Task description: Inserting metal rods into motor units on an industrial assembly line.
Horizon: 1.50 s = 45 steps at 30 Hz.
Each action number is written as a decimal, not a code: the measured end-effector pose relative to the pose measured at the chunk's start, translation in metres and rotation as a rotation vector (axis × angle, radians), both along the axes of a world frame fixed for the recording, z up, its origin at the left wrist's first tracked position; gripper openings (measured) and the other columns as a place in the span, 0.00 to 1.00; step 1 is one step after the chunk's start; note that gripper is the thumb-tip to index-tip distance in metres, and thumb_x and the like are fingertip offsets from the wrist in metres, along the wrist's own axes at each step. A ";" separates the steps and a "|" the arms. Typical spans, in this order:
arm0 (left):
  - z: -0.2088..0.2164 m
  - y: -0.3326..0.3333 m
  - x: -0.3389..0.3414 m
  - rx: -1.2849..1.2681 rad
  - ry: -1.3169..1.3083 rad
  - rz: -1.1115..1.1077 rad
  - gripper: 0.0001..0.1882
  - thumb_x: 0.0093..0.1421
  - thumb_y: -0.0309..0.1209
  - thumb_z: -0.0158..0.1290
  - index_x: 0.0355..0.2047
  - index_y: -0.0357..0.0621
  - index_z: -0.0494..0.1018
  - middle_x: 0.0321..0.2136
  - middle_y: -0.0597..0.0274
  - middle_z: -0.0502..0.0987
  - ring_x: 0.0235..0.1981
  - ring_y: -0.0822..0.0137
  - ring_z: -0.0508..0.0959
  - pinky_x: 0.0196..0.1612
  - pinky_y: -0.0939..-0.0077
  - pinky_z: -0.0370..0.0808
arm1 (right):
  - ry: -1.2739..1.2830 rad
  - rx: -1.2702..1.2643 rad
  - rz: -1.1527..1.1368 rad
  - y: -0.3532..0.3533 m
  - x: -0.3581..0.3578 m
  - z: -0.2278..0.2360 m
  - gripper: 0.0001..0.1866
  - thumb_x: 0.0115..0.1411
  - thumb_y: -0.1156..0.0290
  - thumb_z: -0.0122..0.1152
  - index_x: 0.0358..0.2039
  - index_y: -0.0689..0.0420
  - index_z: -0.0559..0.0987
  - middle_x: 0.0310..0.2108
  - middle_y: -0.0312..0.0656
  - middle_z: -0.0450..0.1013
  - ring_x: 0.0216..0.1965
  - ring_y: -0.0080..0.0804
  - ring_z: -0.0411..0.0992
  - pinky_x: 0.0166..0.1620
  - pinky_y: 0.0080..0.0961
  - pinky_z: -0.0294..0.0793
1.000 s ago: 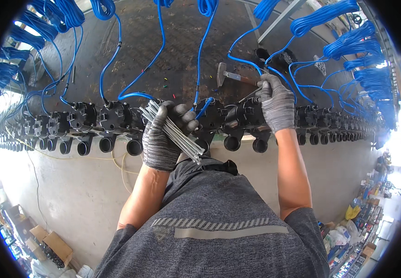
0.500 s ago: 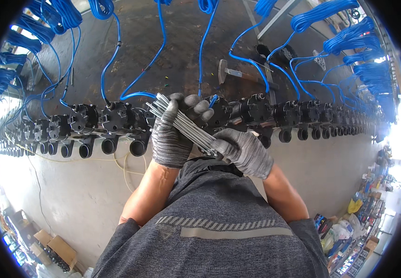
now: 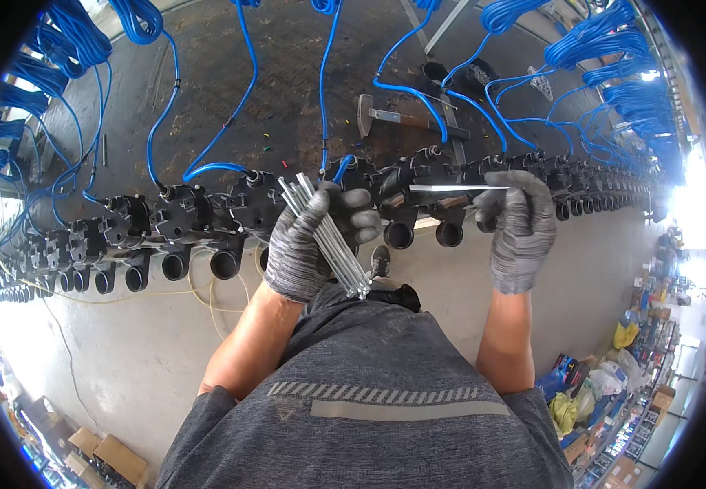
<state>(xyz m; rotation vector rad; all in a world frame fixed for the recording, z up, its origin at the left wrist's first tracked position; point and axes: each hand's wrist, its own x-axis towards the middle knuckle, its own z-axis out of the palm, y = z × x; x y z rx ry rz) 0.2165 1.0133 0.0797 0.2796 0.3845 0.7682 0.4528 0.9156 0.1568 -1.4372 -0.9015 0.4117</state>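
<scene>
My left hand point(image 3: 297, 254), in a grey knitted glove, is closed round a bundle of long thin metal rods point(image 3: 338, 251). The bundle slants, its lower ends close to my shirt. Off to the right, my gloved right hand point(image 3: 524, 232) pinches one single metal rod point(image 3: 455, 188) by its right end. That rod lies almost level and points left, in front of the row of black round housings point(image 3: 188, 213). Each housing near me has an open black tube end point(image 3: 399, 235) facing my side.
Blue cables point(image 3: 249, 90) run from the housings across a dark worktop point(image 3: 198, 90) to hanging blue coils point(image 3: 504, 15). A hammer point(image 3: 410, 121) lies on the worktop. Behind me at right are plastic bags point(image 3: 606, 381); cardboard boxes point(image 3: 121, 458) stand at lower left.
My right hand has drawn away from the bundle to the right and now carries one rod. The bundle in my left hand stands steeper. The whole view has shifted a little.
</scene>
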 end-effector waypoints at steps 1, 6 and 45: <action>-0.001 0.001 0.003 -0.042 -0.109 0.017 0.12 0.68 0.37 0.60 0.48 0.47 0.78 0.47 0.53 0.79 0.46 0.54 0.81 0.49 0.54 0.84 | -0.062 -0.033 -0.011 -0.003 0.007 -0.008 0.08 0.76 0.72 0.50 0.47 0.58 0.77 0.35 0.40 0.82 0.32 0.23 0.81 0.33 0.21 0.81; -0.002 0.000 0.019 -0.082 -0.348 0.070 0.11 0.69 0.36 0.58 0.48 0.47 0.78 0.46 0.52 0.76 0.47 0.54 0.79 0.53 0.55 0.82 | -0.245 -0.128 0.040 -0.002 0.021 -0.050 0.08 0.74 0.77 0.50 0.47 0.56 0.78 0.30 0.39 0.81 0.28 0.24 0.80 0.33 0.22 0.80; -0.001 -0.051 0.079 0.004 0.201 0.352 0.14 0.71 0.37 0.56 0.52 0.46 0.74 0.52 0.45 0.80 0.48 0.46 0.84 0.52 0.45 0.85 | -0.211 -0.001 0.091 0.029 0.142 -0.015 0.09 0.75 0.69 0.55 0.50 0.56 0.80 0.41 0.43 0.83 0.36 0.26 0.84 0.35 0.23 0.84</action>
